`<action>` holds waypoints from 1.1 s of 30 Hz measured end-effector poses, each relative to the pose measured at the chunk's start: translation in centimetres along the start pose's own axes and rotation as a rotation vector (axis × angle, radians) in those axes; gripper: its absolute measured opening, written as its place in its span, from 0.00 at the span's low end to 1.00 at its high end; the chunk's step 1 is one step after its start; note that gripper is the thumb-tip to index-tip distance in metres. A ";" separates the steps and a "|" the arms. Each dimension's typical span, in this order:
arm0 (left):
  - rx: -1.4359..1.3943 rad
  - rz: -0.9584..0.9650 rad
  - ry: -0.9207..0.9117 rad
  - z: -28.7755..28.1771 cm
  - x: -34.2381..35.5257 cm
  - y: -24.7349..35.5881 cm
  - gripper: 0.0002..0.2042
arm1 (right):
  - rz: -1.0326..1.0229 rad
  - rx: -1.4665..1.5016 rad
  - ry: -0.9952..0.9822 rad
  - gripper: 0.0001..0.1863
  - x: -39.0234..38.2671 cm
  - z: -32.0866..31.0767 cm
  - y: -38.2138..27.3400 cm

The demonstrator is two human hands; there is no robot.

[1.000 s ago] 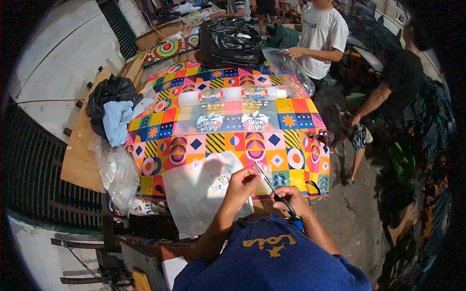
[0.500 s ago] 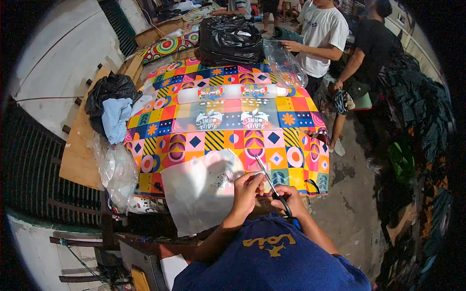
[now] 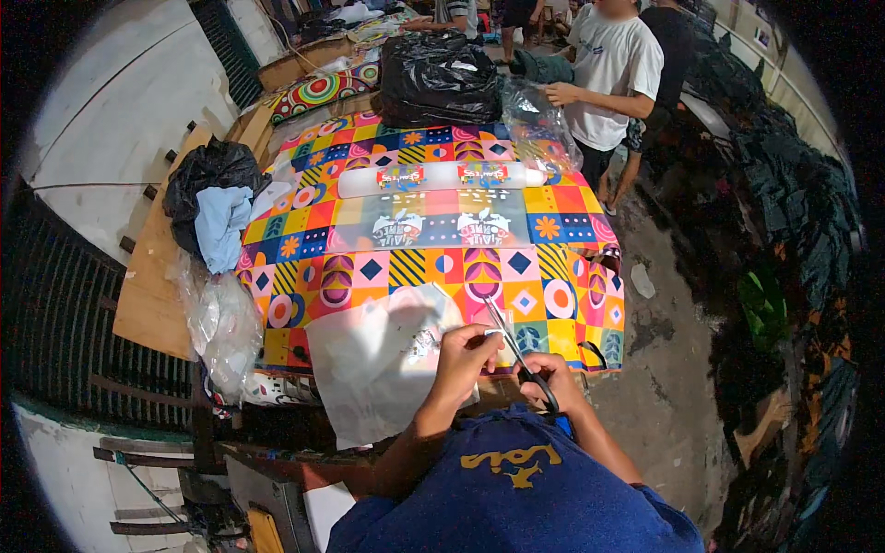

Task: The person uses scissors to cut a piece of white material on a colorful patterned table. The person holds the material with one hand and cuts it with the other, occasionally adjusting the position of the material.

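Note:
My right hand (image 3: 551,380) grips a pair of scissors (image 3: 527,364) by its black handles near the front edge of the table. The metal blades point away from me and stand slightly apart. Just left of them, my left hand (image 3: 464,367) pinches a small white piece (image 3: 496,337) between thumb and fingertips, close against the blades. Beside that hand, a translucent whitish sheet (image 3: 355,392) with small dark prints lies over the table edge and hangs down in front.
A colourful patterned cloth (image 3: 406,267) covers the table. Across it lie a roll of clear film (image 3: 442,175) and a flat printed stretch. A black plastic bag (image 3: 441,78) stands behind; a light blue cloth (image 3: 222,226) is at left. A person (image 3: 613,74) in white handles clear plastic.
The scissor blades have parted slightly, and my left hand has shifted a little with the white piece. In the background, the person in black has moved back behind the one in white.

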State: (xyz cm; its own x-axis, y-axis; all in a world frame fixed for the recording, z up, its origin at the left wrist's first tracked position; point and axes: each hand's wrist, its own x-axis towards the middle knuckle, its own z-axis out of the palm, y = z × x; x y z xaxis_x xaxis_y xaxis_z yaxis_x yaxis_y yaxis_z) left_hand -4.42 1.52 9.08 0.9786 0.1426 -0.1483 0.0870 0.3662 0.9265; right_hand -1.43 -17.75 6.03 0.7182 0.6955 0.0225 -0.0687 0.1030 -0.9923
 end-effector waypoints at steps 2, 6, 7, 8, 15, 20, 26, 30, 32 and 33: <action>0.056 -0.020 -0.029 -0.3 0.1 0.6 0.05 | 0.008 0.014 -0.018 0.15 -0.1 -0.2 -0.3; 0.175 -0.060 -0.077 -0.8 0.2 1.6 0.05 | 0.018 0.011 -0.057 0.15 -0.1 -0.7 -1.2; 0.209 -0.066 -0.089 -0.9 0.3 1.6 0.05 | 0.021 0.005 -0.064 0.15 -0.1 -0.8 -1.2; 0.217 -0.067 -0.108 -1.1 0.3 1.7 0.05 | 0.015 -0.001 -0.066 0.15 -0.1 -0.8 -1.2; 0.276 -0.107 -0.211 -1.8 0.5 2.9 0.04 | 0.048 -0.048 -0.068 0.15 -0.4 -1.1 -0.9; 0.214 -0.087 -0.170 -1.8 0.6 2.4 0.04 | 0.009 -0.075 -0.047 0.14 -0.2 -0.7 -0.4; -0.057 0.015 0.035 0.1 -0.1 -0.4 0.05 | 0.038 -0.002 0.000 0.14 0.0 0.2 0.0; -0.060 0.037 0.037 0.2 -0.2 -0.8 0.06 | 0.027 -0.025 -0.003 0.14 0.0 -0.1 0.0; 0.016 0.017 0.005 -0.2 -0.1 -0.4 0.06 | 0.045 -0.008 -0.011 0.14 -0.1 -0.3 -0.1; 0.054 0.007 -0.011 -0.4 -0.1 -0.2 0.06 | 0.055 0.004 -0.018 0.14 -0.1 -0.4 -0.1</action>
State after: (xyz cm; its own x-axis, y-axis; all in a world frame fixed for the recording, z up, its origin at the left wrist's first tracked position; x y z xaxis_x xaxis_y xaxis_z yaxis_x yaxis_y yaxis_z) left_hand -4.58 1.82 8.76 0.9812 0.1350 -0.1378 0.0894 0.3149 0.9449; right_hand -1.21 -18.12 6.07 0.7003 0.7132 -0.0301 -0.1110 0.0672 -0.9916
